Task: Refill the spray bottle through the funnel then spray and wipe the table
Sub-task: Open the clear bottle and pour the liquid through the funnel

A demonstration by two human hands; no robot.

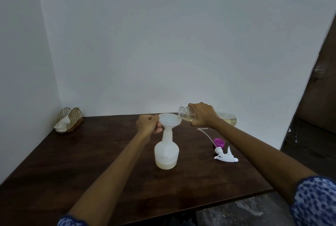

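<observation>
A white translucent spray bottle (166, 151) stands uncapped on the dark wooden table (91, 156), with a little pale liquid at its bottom. A white funnel (169, 121) sits in its neck. My left hand (148, 123) pinches the funnel's left rim. My right hand (202, 113) grips a clear refill bottle (187, 113) tipped almost flat, its open mouth over the funnel's right edge. Yellowish liquid lies in the refill bottle's far end (229, 119).
The white trigger sprayer head (224, 154) with its thin dip tube lies on the table right of the bottle. A purple cap (219, 142) lies beside it. A wire holder with white tissue (70, 121) stands at the back left corner. Walls close the back and left.
</observation>
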